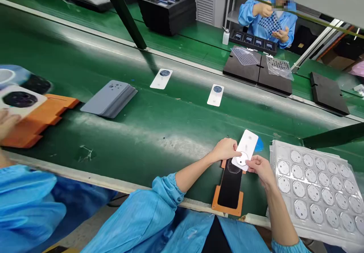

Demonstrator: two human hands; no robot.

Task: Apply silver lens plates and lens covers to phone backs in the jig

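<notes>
Both my hands hold a white phone back cover point(247, 146) above an orange jig with a black plate point(229, 186) at the near edge of the green belt. My left hand point(225, 149) grips the cover's left side with closed fingers. My right hand point(260, 168) pinches its lower end, where a round white ring part point(241, 159) sits. A clear tray of round white parts point(315, 190) lies just right of my right hand.
A stack of grey covers point(110, 98) and two single white covers point(161, 78) point(215, 95) lie on the green conveyor belt point(159, 124). Another person's hand point(7, 123) works at an orange jig point(34, 120) on the left. A person in blue point(269, 18) works across the belt beside black foam trays point(257, 69).
</notes>
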